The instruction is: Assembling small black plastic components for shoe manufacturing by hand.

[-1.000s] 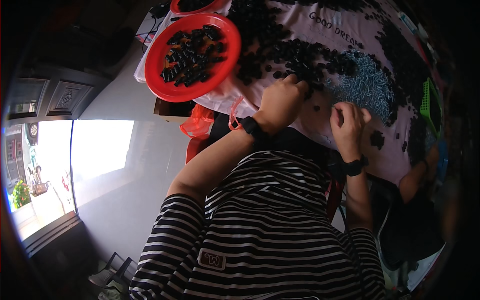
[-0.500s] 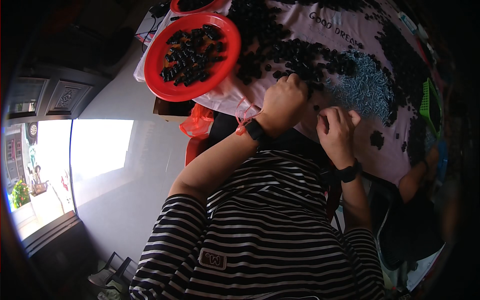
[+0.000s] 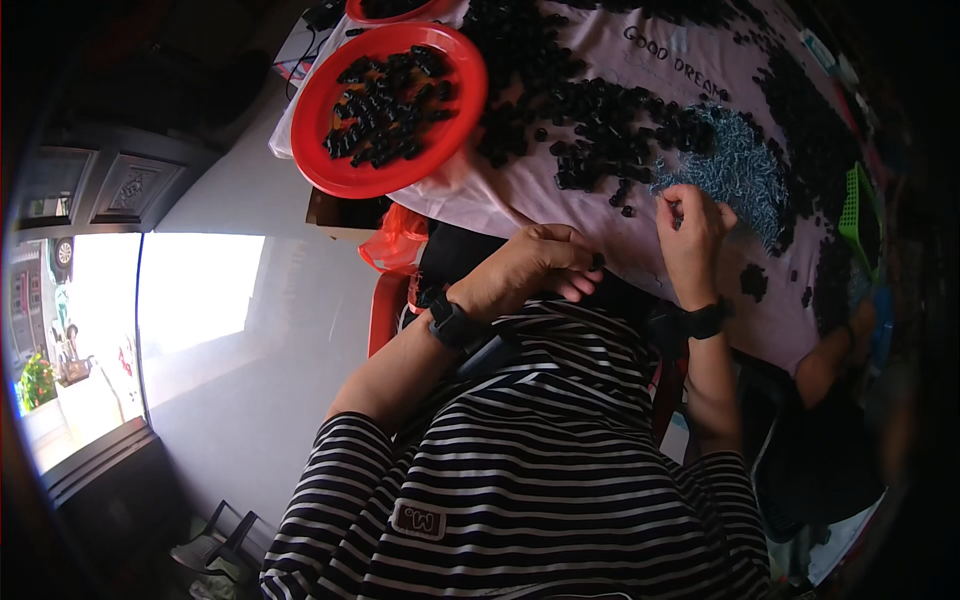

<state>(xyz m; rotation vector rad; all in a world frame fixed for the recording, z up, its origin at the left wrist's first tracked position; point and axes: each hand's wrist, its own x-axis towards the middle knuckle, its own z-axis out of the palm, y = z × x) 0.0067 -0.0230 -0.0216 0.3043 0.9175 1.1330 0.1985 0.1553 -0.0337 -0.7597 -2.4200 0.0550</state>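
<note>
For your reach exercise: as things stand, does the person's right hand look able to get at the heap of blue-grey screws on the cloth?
Probably yes. The right hand is raised at the near edge of the screw heap, fingertips almost on it, and nothing lies between them.

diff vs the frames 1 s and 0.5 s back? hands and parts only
Left hand pulled back from the black parts to the cloth's near edge, curled. Right hand lifted toward the blue-grey screw pile, fingers pinched; contents unclear. Red plate and piles unchanged.
</note>
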